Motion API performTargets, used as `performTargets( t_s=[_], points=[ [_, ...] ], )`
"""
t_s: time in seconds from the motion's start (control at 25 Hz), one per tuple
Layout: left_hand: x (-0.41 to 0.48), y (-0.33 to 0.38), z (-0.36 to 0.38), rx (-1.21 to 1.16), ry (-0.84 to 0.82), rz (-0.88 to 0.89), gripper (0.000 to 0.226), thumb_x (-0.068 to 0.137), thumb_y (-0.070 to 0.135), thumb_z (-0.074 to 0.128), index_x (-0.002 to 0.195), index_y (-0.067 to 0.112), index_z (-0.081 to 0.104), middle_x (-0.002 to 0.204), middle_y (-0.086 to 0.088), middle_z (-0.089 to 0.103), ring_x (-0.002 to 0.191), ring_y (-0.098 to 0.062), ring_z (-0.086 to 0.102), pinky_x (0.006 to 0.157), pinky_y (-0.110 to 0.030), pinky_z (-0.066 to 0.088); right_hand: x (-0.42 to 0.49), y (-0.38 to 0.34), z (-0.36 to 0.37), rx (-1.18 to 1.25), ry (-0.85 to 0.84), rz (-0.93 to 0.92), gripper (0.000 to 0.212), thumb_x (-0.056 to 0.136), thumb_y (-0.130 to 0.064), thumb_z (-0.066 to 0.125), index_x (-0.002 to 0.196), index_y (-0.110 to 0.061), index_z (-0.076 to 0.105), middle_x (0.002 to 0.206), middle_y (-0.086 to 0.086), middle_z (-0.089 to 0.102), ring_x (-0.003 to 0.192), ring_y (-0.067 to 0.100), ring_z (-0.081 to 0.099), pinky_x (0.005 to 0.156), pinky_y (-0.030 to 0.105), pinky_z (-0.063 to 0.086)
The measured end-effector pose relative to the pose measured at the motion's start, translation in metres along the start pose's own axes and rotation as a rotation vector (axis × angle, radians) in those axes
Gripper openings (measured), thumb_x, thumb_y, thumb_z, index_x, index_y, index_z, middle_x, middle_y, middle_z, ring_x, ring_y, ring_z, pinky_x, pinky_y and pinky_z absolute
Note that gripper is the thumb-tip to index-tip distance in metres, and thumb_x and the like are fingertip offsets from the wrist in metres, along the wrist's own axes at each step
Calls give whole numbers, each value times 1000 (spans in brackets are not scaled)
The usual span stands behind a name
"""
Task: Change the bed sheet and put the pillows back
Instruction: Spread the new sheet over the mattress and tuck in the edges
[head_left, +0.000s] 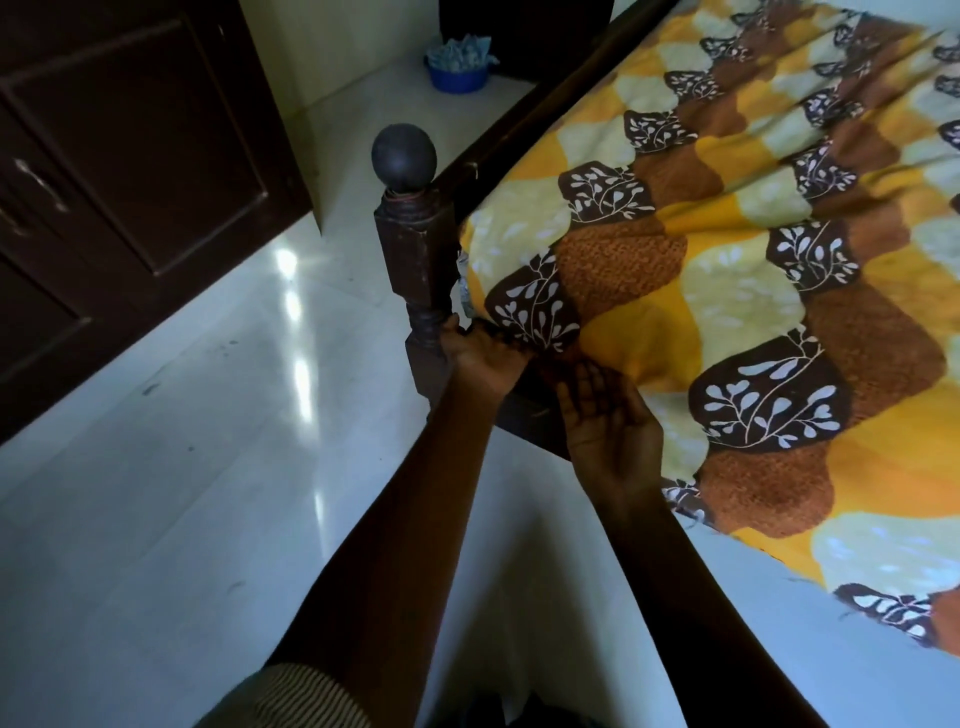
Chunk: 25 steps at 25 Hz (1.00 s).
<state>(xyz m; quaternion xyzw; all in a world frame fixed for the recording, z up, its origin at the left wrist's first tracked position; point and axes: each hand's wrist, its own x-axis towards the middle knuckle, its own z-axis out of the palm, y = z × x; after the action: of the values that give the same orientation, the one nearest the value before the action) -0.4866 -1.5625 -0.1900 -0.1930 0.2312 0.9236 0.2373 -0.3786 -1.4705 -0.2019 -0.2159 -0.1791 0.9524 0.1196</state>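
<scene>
A bed sheet (727, 270) patterned in yellow, orange and brown with white leaves covers the mattress on the right and hangs over its near edge. Its corner lies by the dark wooden bedpost (415, 260) with a round knob on top. My left hand (480, 353) is at that corner beside the post, fingers closed on the sheet's edge. My right hand (610, 421) is just right of it, palm up with fingers spread, under the hanging sheet and touching it. No pillows are in view.
A dark wooden wardrobe (119, 171) stands at the left. Glossy white floor tiles (208, 467) spread between it and the bed. A blue tub (457, 73) filled with cloth sits on the floor at the far wall, next to the dark bed rail (530, 119).
</scene>
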Motion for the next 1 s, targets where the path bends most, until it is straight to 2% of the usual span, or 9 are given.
performTargets(
  t_s=[0.08, 0.2, 0.28, 0.36, 0.44, 0.6, 0.72, 0.88, 1.0],
  points=[
    [9, -4, 9, -37, 51, 73, 55, 98, 40, 19, 142, 11, 36, 144, -15, 40, 132, -35, 37, 101, -41, 35, -3, 2, 3, 8, 43, -7, 27, 95, -26, 42, 109, -8, 58, 109, 7, 64, 109, 19, 59, 95, 35, 48],
    [-4, -13, -3, 233, 221, 171, 41, 101, 24, 30, 135, 8, 44, 134, -11, 50, 118, -30, 50, 83, -33, 47, -4, 9, 1, 0, 78, -18, 29, 95, -27, 42, 111, -7, 57, 112, 10, 62, 110, 21, 58, 99, 36, 44],
    [-27, -22, -20, 285, 252, 188, 38, 100, 21, 34, 135, 11, 44, 130, -11, 53, 119, -25, 50, 86, -31, 44, -4, 11, -3, -37, 96, -23, 32, 95, -28, 42, 114, -7, 56, 116, 10, 61, 111, 22, 57, 100, 36, 43],
    [-45, -32, -37, 267, 220, 116, 33, 99, 20, 37, 128, 9, 48, 119, -9, 55, 112, -22, 53, 90, -33, 43, -10, 11, -7, -93, 117, -42, 34, 96, -27, 43, 122, -8, 53, 120, 10, 61, 114, 21, 57, 97, 35, 46],
    [-56, -40, -40, 244, 109, -9, 24, 98, 19, 38, 111, 10, 55, 105, -7, 58, 96, -19, 58, 84, -32, 47, -27, 9, -21, -148, 173, -81, 29, 96, -24, 45, 122, -13, 53, 116, 7, 63, 109, 19, 60, 87, 32, 51],
    [-71, -72, -26, 287, -11, -165, 19, 96, 15, 41, 96, 9, 59, 93, -8, 63, 83, -17, 62, 73, -26, 54, -70, -14, -78, -230, 434, -82, 22, 94, -23, 51, 114, -14, 56, 102, 5, 63, 89, 14, 61, 67, 23, 51],
    [-86, -104, -5, 287, -85, -269, 15, 93, 9, 46, 99, 2, 58, 88, -12, 65, 75, -19, 65, 65, -25, 57, -79, -42, -104, -159, 536, -74, 30, 93, -27, 54, 116, -11, 46, 112, 17, 58, 91, 20, 61, 76, 30, 50],
    [-91, -151, 11, 288, -29, -333, 30, 98, 26, 39, 100, 0, 54, 93, -16, 61, 81, -23, 62, 77, -34, 54, -67, -70, -118, -90, 557, -135, 44, 90, -38, 57, 118, -11, 36, 102, 15, 62, 92, 20, 63, 82, 31, 52],
    [-85, -163, 17, 276, -12, -313, 49, 97, 47, 31, 102, 3, 53, 96, -15, 57, 96, -28, 57, 93, -42, 44, -63, -74, -128, -93, 631, -164, 33, 87, -37, 61, 102, -10, 49, 97, 10, 65, 88, 16, 65, 72, 24, 52]
  ],
)
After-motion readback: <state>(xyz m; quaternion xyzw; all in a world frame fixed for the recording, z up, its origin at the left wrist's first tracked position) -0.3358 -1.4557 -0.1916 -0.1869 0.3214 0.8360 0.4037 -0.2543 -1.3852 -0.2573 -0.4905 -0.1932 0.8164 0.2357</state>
